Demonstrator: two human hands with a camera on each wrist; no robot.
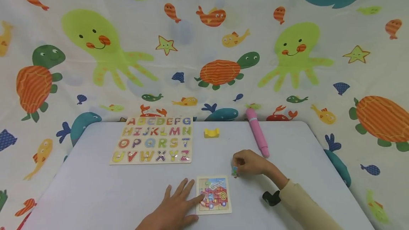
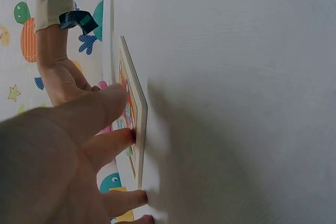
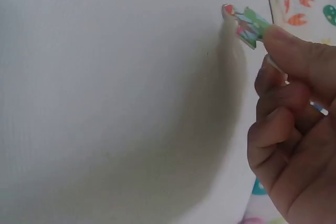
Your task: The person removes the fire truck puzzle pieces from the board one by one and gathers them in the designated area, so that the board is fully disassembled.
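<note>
A small wooden jigsaw puzzle (image 1: 213,212) with a red vehicle picture lies near the front of the table; tan shows at its upper left. My left hand (image 1: 174,205) is spread beside it, with the index finger reaching over its left part. The left wrist view shows the thumb and fingers along the puzzle's edge (image 2: 140,108). To the puzzle's upper right, my right hand (image 1: 250,162) pinches a jigsaw piece (image 3: 252,25) between thumb and index finger, its other fingers curled. Green, blue and red are printed on the piece, which is tilted close to the tabletop.
A wooden alphabet board (image 1: 139,148) with colourful letters lies at the back left. A small yellow block (image 1: 211,133) sits at the back middle. To its right lies a pink pen-shaped thing (image 1: 258,132). A sea-animal cloth (image 1: 188,95) hangs behind the white table (image 1: 96,187).
</note>
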